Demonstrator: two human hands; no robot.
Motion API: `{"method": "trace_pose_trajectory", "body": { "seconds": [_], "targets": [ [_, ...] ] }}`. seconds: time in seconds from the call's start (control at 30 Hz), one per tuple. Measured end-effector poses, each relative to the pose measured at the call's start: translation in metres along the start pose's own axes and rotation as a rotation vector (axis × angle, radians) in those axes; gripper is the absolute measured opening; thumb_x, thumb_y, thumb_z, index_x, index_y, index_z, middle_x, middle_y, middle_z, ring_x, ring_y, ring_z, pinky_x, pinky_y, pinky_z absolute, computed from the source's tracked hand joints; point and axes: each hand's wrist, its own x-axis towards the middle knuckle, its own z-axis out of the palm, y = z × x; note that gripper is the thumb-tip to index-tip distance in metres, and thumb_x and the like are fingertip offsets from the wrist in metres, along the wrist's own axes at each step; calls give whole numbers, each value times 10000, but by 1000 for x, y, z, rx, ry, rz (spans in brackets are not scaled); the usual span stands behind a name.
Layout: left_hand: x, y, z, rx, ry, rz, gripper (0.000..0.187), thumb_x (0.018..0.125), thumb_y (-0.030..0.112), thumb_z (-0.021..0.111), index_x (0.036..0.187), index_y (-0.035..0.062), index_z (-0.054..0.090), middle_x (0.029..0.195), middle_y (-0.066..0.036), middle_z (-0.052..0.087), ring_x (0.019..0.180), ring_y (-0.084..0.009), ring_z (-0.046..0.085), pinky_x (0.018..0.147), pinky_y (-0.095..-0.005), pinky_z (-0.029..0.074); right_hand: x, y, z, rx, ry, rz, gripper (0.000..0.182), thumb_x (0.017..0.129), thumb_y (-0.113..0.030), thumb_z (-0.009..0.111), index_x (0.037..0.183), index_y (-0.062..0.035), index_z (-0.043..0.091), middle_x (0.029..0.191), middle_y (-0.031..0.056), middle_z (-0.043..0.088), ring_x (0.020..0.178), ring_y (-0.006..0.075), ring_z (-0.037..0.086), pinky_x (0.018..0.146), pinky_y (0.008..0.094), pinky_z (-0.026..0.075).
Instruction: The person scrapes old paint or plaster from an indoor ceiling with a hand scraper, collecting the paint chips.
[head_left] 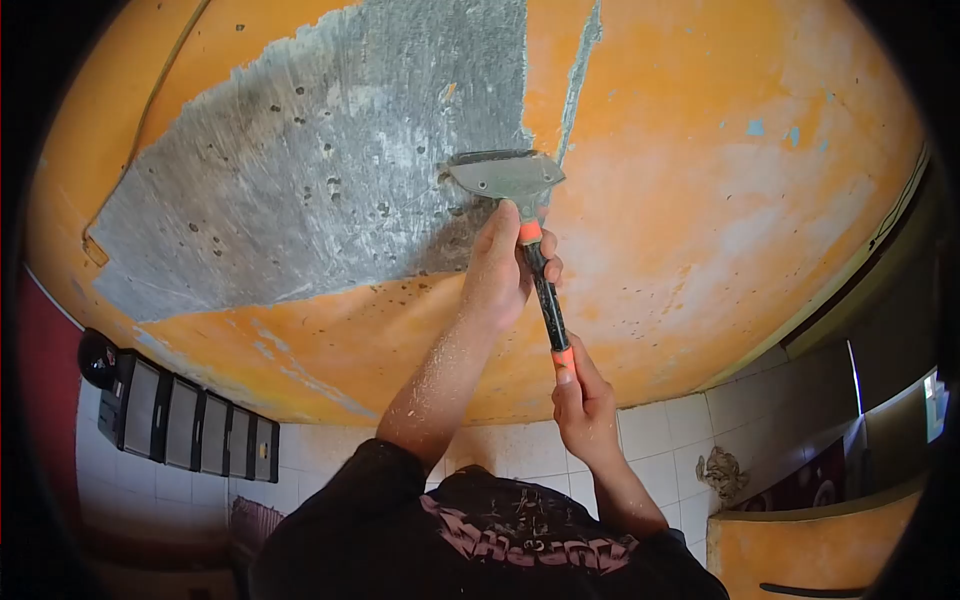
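Note:
A wide-bladed scraper [508, 178] with a black and orange handle rests its blade against the wall, at the right edge of a bare grey patch [320, 170]. My left hand [503, 262] grips the upper part of the handle just below the blade, its thumb pointing up. Lower down, my right hand [583, 405] is closed around the orange end of the handle. Orange paint [700, 230] surrounds the grey patch, and a thin grey strip runs through it above and right of the blade. Pale flakes cling to my left forearm.
A black drawer unit [190, 420] stands at the lower left on a tiled floor [520, 450]. A cable [150, 120] runs down the wall's left side. At the lower right are a crumpled cloth [722, 472] and a low orange partition [810, 545].

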Motion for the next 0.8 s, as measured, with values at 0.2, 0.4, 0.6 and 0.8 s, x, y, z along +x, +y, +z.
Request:
{"method": "trace_pose_trajectory", "body": {
  "seconds": [0.2, 0.4, 0.6, 0.8],
  "targets": [
    [-18, -29, -26, -50, 73, -116, 532, 991, 623, 411, 1159, 127, 504, 754, -35, 542, 621, -203, 557, 608, -376, 468, -6, 41, 6, 11, -24, -52, 407, 1049, -221, 463, 1417, -47, 467, 674, -56, 422, 567, 20, 389, 512, 205, 341],
    [5, 12, 12, -7, 22, 11, 516, 1007, 590, 410, 1159, 109, 520, 767, -41, 553, 613, -200, 548, 611, -369, 464, 17, -9, -2, -7, -9, -65, 429, 1052, -229, 457, 1446, -58, 449, 696, -33, 443, 584, 45, 409, 547, 220, 365],
    [-16, -27, -18, -24, 29, -46, 515, 1015, 576, 406, 1168, 99, 526, 783, -46, 559, 626, -204, 557, 616, -368, 467, -2, 31, -5, 52, -64, -3, 416, 1045, -232, 465, 1414, -40, 469, 703, -43, 450, 618, 40, 427, 561, 221, 373],
    [3, 1, 8, -7, 20, -13, 505, 1016, 566, 415, 1159, 93, 518, 772, -50, 559, 629, -205, 561, 607, -372, 469, 8, -4, -6, 79, -26, -26, 390, 1047, -203, 468, 1406, -52, 481, 697, -51, 421, 616, 29, 395, 555, 221, 349]
  ]
}}
